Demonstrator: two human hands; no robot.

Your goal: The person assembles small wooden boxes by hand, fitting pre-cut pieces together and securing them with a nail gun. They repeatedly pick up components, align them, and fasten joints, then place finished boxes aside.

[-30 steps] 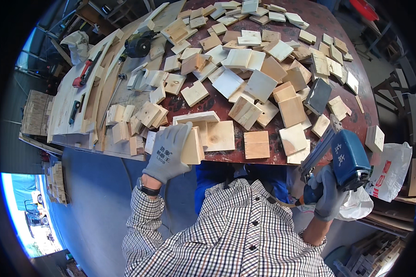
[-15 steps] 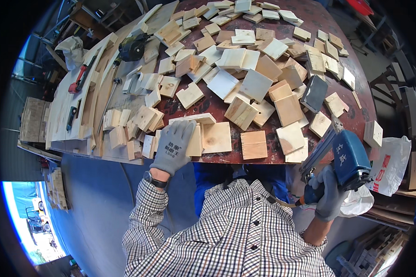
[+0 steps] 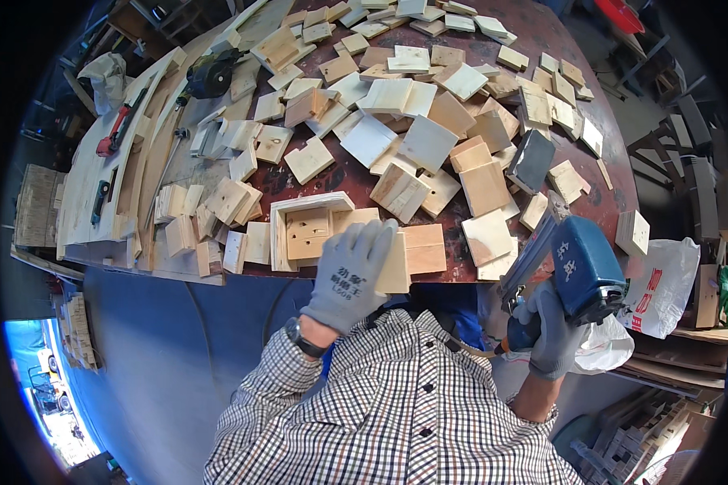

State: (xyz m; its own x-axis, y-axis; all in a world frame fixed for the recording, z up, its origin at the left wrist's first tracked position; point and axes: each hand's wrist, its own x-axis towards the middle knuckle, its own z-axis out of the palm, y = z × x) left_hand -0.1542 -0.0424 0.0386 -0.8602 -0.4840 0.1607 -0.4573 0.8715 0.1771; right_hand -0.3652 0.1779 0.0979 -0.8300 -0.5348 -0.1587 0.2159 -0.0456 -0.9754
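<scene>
My left hand (image 3: pixel 352 276), in a grey work glove, grips a small pale wooden block (image 3: pixel 395 268) at the table's front edge. The fingers lie over the block and hide part of it. Just left of that hand stands an L-shaped corner of plywood strips (image 3: pixel 279 234), with a square wooden block (image 3: pixel 308 225) inside its angle. Off to the right, my gloved right hand (image 3: pixel 552 323) is closed around the handle of a blue nail gun (image 3: pixel 588 271). The gun's metal magazine (image 3: pixel 534 246) points up and left over the table's front edge.
Many loose wooden blocks (image 3: pixel 425 145) cover the dark red table (image 3: pixel 534 24). On the left lie long boards (image 3: pixel 89 198), a red-handled tool (image 3: pixel 113 137) and a black tool (image 3: pixel 212 74). A white plastic bag (image 3: pixel 663 283) hangs at the right, beside stacked boards (image 3: pixel 671 364).
My left hand has moved right with the block, leaving the plywood corner and inner block uncovered. My right hand still holds the nail gun. The whole view has shifted slightly.
</scene>
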